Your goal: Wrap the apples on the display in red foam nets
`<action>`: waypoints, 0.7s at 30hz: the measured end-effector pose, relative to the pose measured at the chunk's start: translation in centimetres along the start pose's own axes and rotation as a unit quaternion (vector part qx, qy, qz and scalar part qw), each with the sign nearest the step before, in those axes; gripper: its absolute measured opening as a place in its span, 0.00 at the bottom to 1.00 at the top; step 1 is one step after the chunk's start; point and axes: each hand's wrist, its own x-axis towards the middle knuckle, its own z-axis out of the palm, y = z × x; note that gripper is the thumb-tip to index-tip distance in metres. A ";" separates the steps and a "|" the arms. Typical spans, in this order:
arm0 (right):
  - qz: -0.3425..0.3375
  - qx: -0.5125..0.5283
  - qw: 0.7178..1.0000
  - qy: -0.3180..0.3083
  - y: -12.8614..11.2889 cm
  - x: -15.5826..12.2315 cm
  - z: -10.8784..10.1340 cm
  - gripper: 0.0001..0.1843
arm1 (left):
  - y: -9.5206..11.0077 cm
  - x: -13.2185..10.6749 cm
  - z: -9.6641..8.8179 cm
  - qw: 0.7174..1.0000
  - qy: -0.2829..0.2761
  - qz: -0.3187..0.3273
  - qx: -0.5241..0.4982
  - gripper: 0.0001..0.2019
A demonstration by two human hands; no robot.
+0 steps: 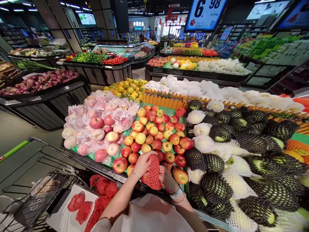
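**A:** Where is the red foam mesh sleeve (152, 174)?

**B:** It is between both hands, at the 6 o'clock edge of the heap of bare red-and-yellow apples (154, 135). The left hand (142, 164) curls its fingers, pressed together, over the sleeve's top. The right hand (166, 178) clasps it from 4 o'clock, with its fingertips mostly hidden behind the mesh.

**A:** Is a fruit inside?

**B:** The sleeve bulges, but I cannot tell.

**A:** How far along does it look?

**B:** At 8 o'clock of the hands, a pile of loose red mesh sleeves (103, 188) lies in the black wire shopping cart (48, 180), and a few more lie on a white sheet (60, 216). Nearly every apple on the heap lies bare. Only 1 stray red net (180, 112) sits at the heap's 1 o'clock corner. I judge the heap almost wholly unsleeved, with this 1 sleeve in hand.
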 end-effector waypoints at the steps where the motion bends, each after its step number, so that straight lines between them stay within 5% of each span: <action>1: -0.009 -0.002 1.000 0.016 0.1 0.0 -0.2 0.09 | 0.0 0.2 0.1 1.000 -0.018 -0.005 0.010 0.21; 5: -0.043 0.029 0.990 0.134 1.4 0.1 -1.3 0.08 | -0.3 0.1 -0.2 1.000 -0.017 -0.013 -0.018 0.11; 9: -0.054 0.063 0.985 0.152 2.8 0.7 -1.4 0.06 | -0.9 -1.1 -0.9 0.998 0.030 -0.032 -0.041 0.16; 13: -0.098 0.064 0.977 0.176 3.4 1.2 0.3 0.18 | -1.9 -2.2 -2.0 0.993 0.073 -0.041 -0.088 0.19; 21: -0.147 -0.169 0.962 0.153 1.5 2.1 2.8 0.04 | -4.1 -1.8 -3.1 0.988 -0.107 0.016 -0.109 0.17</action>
